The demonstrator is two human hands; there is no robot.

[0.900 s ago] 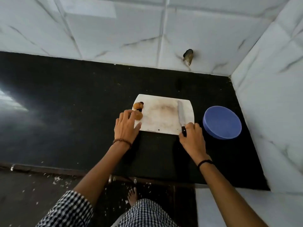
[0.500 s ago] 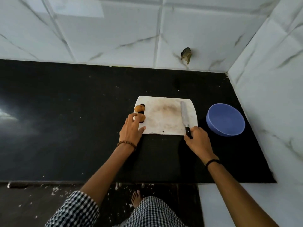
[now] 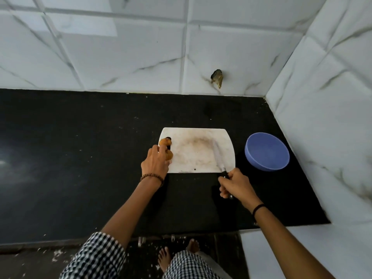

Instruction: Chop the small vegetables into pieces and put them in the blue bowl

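Head view, counts: small orange-brown vegetables, 2: farther vegetable (image 3: 164,141) and nearer vegetable (image 3: 170,156), both at the left edge of 1 white cutting board (image 3: 193,150). 1 knife (image 3: 217,156). 1 blue bowl (image 3: 261,164), just right of the board on the black counter (image 3: 80,158). Left hand (image 3: 156,164): arm extended, fingers bent over the nearer vegetable, thumb against its near side, pinching it. Right hand (image 3: 235,183): fingers wrapped round the knife handle off the board's near edge, blade over the board's right part.

Two vegetables (image 3: 165,141), one knife (image 3: 217,156), one bowl (image 3: 266,153)
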